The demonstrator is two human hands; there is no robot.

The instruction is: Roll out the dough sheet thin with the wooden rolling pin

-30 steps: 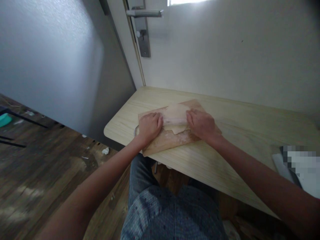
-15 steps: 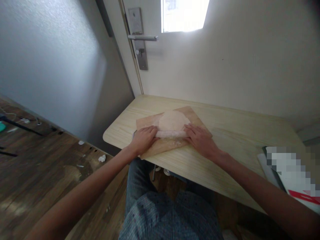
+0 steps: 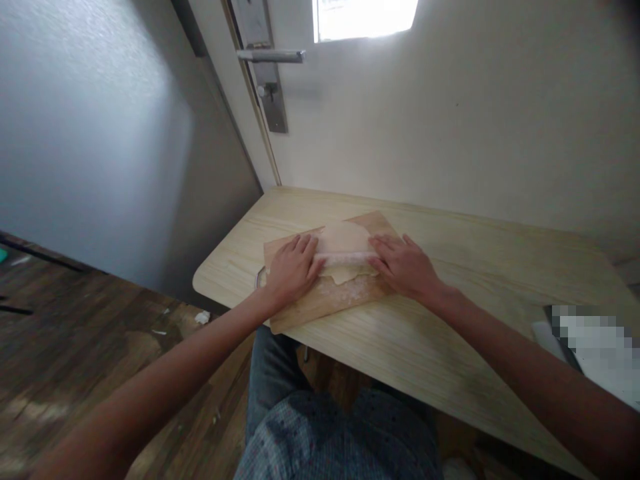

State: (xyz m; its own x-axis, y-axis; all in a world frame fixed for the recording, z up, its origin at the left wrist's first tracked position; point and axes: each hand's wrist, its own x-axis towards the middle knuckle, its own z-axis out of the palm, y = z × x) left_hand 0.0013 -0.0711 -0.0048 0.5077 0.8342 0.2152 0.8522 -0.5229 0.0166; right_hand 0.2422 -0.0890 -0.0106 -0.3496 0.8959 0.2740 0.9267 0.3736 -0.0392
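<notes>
Squarely before the person lies a thin brown wooden board (image 3: pixel 327 303), roughly rectangular, dusted with white flour along its near part. It sits askew on the left end of the worktop (image 3: pixel 450 333), a pale yellow wood-grain slab with a rounded corner. On the board rests a flat sheet of dough (image 3: pixel 345 239), cream-coloured, smooth and roundish with an uneven near edge. Across the dough lies a slim pale rolling pin (image 3: pixel 345 256), floury and cylindrical, running left to right.

The left hand (image 3: pixel 293 270) presses palm-down on the pin's left end, its grip released: fingers stretched forward and lying flat, not curled round the pin. The right hand (image 3: pixel 405 267) does the same on the right end, fingers spread and extended, palm down on the pin and touching the board. Both forearms are bare.

Behind the worktop stands a matt off-white door with a brushed-metal lever handle (image 3: pixel 270 55) on a long plate, and a bright pane above. Dark, worn wooden floorboards (image 3: pixel 100 347) spread to the left, with small white scraps on them.
</notes>
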